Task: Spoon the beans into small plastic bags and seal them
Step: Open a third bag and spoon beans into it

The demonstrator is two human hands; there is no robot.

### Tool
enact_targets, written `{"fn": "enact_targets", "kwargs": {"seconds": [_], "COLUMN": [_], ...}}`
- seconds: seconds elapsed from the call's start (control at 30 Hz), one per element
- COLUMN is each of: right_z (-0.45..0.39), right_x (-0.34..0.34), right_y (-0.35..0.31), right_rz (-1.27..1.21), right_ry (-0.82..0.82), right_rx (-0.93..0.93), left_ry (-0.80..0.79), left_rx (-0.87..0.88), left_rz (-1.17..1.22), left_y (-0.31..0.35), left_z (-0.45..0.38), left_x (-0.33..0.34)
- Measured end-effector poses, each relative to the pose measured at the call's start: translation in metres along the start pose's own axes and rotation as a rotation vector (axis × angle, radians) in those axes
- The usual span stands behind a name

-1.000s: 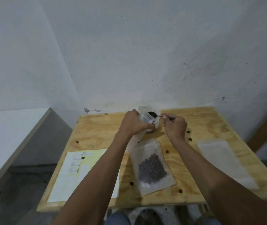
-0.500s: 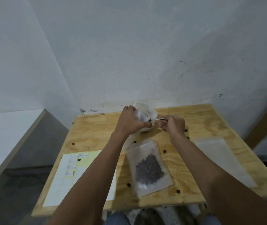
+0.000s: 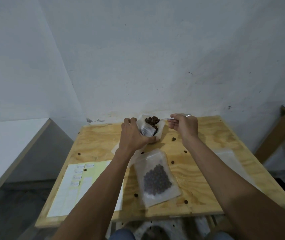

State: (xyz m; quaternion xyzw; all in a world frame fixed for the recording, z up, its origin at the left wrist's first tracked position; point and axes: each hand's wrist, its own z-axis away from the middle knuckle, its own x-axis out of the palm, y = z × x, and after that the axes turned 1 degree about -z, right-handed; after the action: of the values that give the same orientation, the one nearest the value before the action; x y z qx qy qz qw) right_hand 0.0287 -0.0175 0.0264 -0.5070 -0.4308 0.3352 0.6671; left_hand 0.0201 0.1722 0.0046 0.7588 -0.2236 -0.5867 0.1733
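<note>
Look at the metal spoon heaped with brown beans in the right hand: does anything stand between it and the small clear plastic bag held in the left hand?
Nothing visible does. The metal spoon heaped with brown beans, held by the right hand, hovers just above the small clear plastic bag that the left hand holds. Whether the bag's mouth is open cannot be told.

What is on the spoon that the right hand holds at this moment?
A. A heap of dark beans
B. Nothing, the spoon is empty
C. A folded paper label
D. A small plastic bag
A: the spoon in the right hand carries a heap of dark beans, raised above the small bag that the left hand holds at the far side of the table.
</note>
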Motion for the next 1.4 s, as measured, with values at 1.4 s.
{"fn": "enact_targets", "kwargs": {"seconds": [1.4], "right_z": [0.000], "right_x": [0.004], "right_y": [-0.002], "right_rz": [-0.014], "right_ry": [0.070], "right_rx": [0.033], "left_ry": [0.023], "left_rx": [-0.033], "left_rz": [0.037], "left_y": [-0.010], "left_z": [0.000], "left_x": [0.008]}}
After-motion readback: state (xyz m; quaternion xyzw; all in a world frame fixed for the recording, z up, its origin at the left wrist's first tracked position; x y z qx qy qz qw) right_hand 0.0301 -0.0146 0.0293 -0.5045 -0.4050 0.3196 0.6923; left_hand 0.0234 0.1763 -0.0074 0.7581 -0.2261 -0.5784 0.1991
